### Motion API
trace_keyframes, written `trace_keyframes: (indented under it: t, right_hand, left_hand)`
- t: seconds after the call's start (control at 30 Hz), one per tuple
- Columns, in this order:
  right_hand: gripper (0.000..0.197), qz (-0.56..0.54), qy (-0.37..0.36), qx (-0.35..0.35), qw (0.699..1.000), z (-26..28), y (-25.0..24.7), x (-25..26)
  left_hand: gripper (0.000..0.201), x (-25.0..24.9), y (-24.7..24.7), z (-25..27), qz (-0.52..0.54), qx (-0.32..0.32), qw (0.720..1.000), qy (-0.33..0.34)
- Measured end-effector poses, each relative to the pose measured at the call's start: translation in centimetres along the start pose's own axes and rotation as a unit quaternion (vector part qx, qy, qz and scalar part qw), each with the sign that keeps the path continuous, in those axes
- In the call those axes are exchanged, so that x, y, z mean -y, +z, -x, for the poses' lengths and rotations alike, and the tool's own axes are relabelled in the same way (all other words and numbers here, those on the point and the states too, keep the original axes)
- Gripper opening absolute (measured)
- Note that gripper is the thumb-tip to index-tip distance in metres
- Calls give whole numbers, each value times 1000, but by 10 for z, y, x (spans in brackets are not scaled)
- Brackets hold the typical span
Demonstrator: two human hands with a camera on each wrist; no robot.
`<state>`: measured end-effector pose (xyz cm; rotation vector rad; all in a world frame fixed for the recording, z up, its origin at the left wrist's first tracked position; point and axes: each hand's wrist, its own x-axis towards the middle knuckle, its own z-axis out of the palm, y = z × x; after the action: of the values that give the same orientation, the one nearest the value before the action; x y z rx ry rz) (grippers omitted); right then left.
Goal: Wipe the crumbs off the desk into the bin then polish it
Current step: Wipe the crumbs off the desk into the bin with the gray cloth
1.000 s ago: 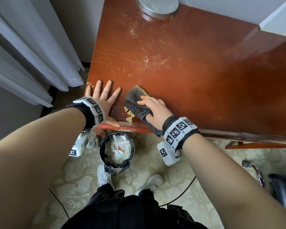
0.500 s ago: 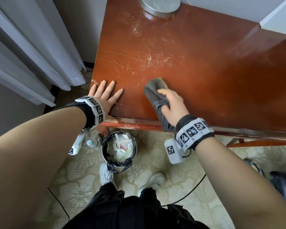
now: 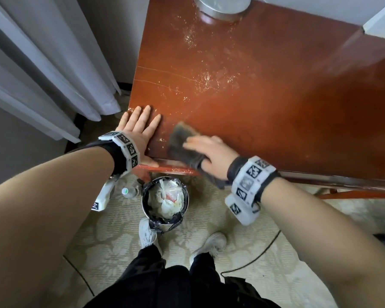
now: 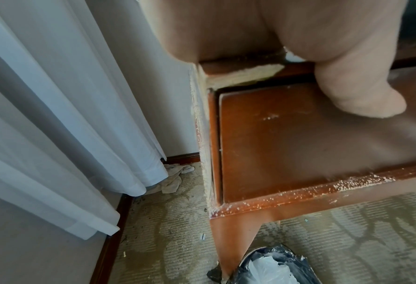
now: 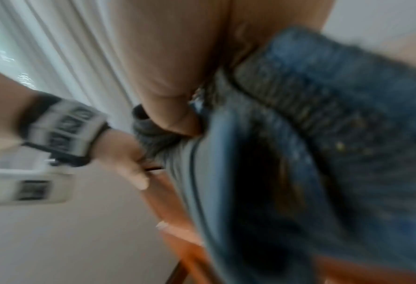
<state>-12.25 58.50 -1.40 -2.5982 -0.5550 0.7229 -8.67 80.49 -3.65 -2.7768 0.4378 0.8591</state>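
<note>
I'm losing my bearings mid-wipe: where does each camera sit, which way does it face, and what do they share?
Head: looks down on the desk, bin, both forearms, left hand, right hand on the cloth, legs and shoes.
Left wrist: under the hand, facing the desk's corner, curtain and carpet; palm and thumb show.
Right wrist: blurred, along the cloth; shows the left wrist.
Shared: head and left wrist both show bin and curtain.

White curtains (image 3: 42,70) hang in folds down a plain pale wall (image 3: 111,30) on the left. A patterned beige carpet (image 3: 111,238) covers the floor, edged by dark wooden skirting (image 4: 110,247).
</note>
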Motion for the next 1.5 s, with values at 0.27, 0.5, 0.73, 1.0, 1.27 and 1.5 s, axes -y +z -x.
trace_keyframes:
  t: [0.27,0.5,0.73,1.0,1.27,1.5]
  right_hand:
    - [53,-69,170,-199,963,-4,-60,-49]
    - [61,-16,140,-111,984,-23,-19,-23]
    - [53,-69,56,-114,989,8,-47,-38]
    - [55,-29,393,-176,902,-40,-72,-102]
    - [53,-52,48,21,997,-25,-49,-29]
    - [49,-112,396,-227,882,-29,-120,-136]
  left_hand:
    - [129,0,0,0,-14,18,1000,-7]
    - [129,-2,-4,2,-13,25,1000,-8]
    - [143,-14,-14,-3,-1,48,998,-33]
    - [148,-9,-12,-10,-1,48,999,-21]
    - [119,-8,-25,-14,51,53,997,-21]
    - [95,-17,-35,-29,88,38,993,-66]
